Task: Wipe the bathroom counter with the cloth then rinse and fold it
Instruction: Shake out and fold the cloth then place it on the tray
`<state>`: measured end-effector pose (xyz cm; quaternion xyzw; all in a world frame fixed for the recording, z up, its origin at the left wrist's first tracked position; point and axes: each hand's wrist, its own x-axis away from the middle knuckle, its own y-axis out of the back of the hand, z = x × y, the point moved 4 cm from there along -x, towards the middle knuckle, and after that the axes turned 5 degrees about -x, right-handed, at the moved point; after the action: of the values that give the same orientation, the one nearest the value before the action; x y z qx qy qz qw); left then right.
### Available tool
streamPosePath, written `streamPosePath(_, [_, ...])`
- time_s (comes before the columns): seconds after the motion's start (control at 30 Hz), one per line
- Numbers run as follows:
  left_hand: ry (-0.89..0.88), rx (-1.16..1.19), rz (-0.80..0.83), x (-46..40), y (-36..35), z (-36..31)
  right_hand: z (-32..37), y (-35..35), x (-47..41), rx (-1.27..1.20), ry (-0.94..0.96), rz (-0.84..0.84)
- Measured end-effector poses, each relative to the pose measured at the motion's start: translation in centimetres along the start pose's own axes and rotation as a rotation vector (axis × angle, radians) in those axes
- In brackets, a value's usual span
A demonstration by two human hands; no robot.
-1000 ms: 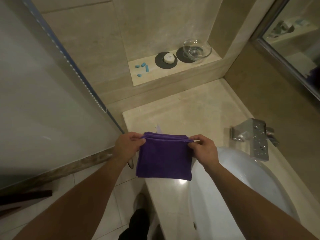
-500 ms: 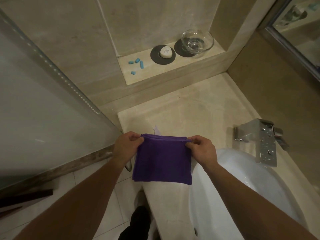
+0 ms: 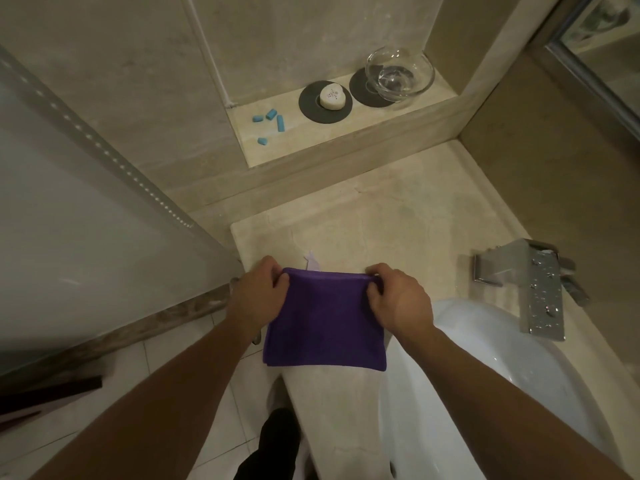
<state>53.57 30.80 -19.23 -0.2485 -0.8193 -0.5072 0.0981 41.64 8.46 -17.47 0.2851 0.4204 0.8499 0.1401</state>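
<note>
Cloth, purple and folded, lies on the counter just left of the sink; left hand and right hand pinch its far corners. Faucet stands beyond the sink.

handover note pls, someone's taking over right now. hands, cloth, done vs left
Left hand pinches the purple cloth's far left corner; right hand pinches the far right corner.
Cloth is folded into a neat rectangle, at the counter's front edge beside the sink.
Done: folding looks nearly complete. Whether wiping and rinsing happened cannot be told.
Left: probably set it down flat and let go.
</note>
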Motion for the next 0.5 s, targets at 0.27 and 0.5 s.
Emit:
streamPosePath(0.27, [-0.330, -0.294, 0.045, -0.3, -0.2, -1.9, 1.3, 0.1, -0.2, 0.186, 0.234, 0.112])
streamPosePath(0.5, [-0.347, -0.427, 0.216, -1.5, 0.6, -3.7, 2.4, 0.5, -1.4, 0.243, 0.208, 0.221])
